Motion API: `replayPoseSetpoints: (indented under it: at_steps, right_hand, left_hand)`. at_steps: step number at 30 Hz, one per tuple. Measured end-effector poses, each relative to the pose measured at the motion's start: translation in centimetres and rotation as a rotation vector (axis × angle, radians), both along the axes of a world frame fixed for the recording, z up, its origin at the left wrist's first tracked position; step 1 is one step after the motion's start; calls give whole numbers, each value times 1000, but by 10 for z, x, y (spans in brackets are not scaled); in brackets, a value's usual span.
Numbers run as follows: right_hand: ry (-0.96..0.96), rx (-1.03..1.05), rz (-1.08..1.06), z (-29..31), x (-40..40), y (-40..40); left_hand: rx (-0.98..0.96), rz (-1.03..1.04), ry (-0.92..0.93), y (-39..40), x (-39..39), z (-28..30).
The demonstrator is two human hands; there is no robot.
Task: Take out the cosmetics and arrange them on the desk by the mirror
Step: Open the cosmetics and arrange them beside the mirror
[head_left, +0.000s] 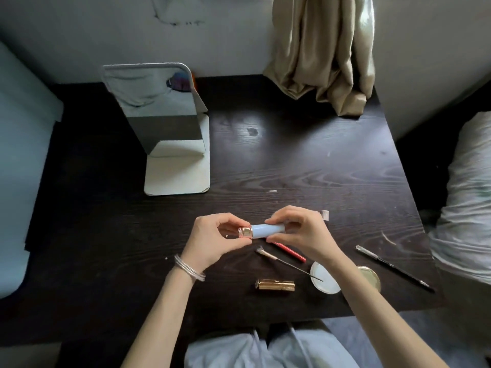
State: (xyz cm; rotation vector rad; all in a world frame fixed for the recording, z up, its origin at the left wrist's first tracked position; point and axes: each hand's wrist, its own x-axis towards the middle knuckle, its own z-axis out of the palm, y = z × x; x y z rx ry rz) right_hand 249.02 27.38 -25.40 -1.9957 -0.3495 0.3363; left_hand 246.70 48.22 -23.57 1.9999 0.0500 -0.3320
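At 6 o'clock of the mirror [159, 107], left hand [212, 240] pinches the cap [245, 232], right hand [300, 235] grips the tube [265, 230]; keep it level and steady.

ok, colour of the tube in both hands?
Pale blue tube with a rose-gold end; head view.

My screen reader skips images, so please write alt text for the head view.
Both hands, left and right, hold a pale blue tube over a dark desk. A mirror stands far left; a gold tube lies nearer.
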Motion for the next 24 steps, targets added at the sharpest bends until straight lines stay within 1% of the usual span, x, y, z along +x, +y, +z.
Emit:
replayPoseSetpoints:
  at_steps: [1,2,4,5,6,8,11,13,16,21,24]
  right_hand:
    - [-9,-15,-23,-1,1,0]
    - [6,-19,-90,-1,2,-6]
    - [84,21,-269,1,6,-30]
    - [104,19,-312,3,9,-39]
    - [112,-11,-299,4,12,-42]
    - [139,-64,-227,4,18,-25]
    - [156,-46,-161,-1,21,22]
    - [205,22,-165,-8,21,40]
    - [244,66,-188,-18,21,51]
    - [225,15,-166,-26,24,62]
    - [266,28,-170,-29,28,70]
  left_hand:
    - [26,7,9,12,0,1]
    - [50,52,20,29,-1,2]
    - [47,212,46,72,-7,3]
    - [47,274,44,91,-10,5]
    - [52,303,40,103,-11,6]
    - [24,295,62,105,-8,3]
    - [-58,265,80,87,-3,-10]
    - [-84,281,59,84,-2,-21]
    - [-42,279,18,90,-3,-29]
    - [-74,308,10,103,3,-34]
    - [-90,321,14,107,9,-36]
